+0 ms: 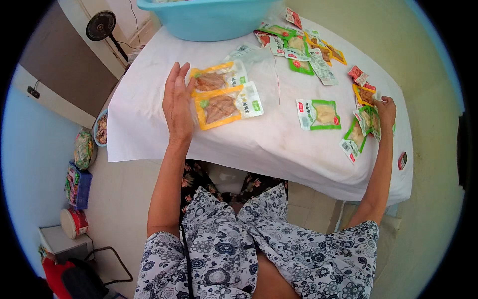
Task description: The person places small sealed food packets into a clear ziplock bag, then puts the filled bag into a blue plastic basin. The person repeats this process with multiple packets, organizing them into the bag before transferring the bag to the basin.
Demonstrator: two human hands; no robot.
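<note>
My left hand [178, 106] rests upright on the white cloth, at the left edge of a clear plastic bag [261, 67]. Two yellow-edged, sealed food packets overlap beside it, a front packet [227, 106] and a rear packet [216, 77], with brown food showing through; they appear to lie in the bag. At the table's right side, the curled fingers of my right hand [386, 110] grip the corner of a packet in a small heap. That heap holds a yellow-edged packet [364, 95], a red packet [358, 74] and green-edged packets [356, 136]. A single green-edged packet [323, 114] lies flat between my hands.
A light-blue plastic basin [209, 22] stands at the table's far side. Several mixed packets [298, 46] are piled right of it. A small red device [402, 161] sits near the right edge. Left on the floor are a fan [101, 26], a blue basket [80, 190] and a tub [74, 223].
</note>
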